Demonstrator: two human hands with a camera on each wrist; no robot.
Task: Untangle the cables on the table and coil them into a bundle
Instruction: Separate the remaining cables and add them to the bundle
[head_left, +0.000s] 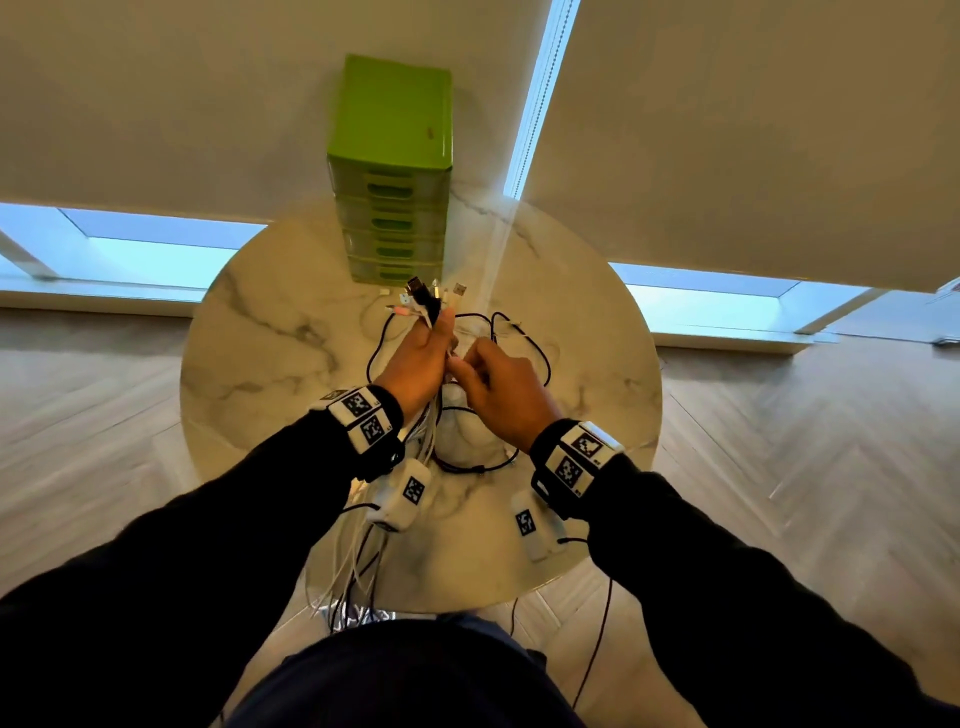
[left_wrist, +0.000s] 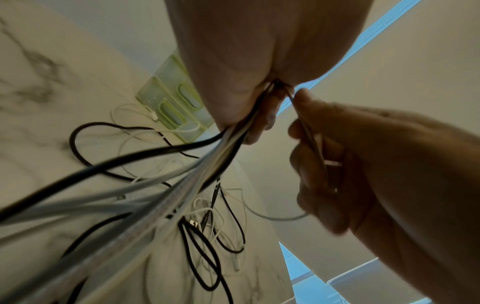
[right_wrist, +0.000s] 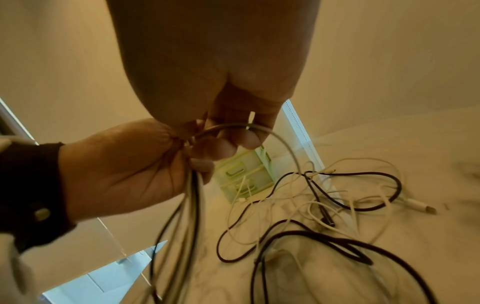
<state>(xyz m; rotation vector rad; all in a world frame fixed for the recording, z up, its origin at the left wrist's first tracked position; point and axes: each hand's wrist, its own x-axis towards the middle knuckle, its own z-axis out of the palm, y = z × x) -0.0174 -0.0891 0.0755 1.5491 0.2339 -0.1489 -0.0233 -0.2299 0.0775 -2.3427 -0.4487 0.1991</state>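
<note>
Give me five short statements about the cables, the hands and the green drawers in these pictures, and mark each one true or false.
1. The left hand grips a bunch of cables. True.
2. The right hand is empty. False: it pinches a thin pale cable.
3. The green drawer unit stands on the floor. False: it stands on the marble table.
4. Loose black and white cables lie on the table. True.
5. All cables are already coiled. False: many lie tangled.

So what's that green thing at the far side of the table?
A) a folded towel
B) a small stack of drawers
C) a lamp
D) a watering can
B: the green unit shows a column of drawer fronts with handle slots, standing on the marble table beyond the cables.
</note>
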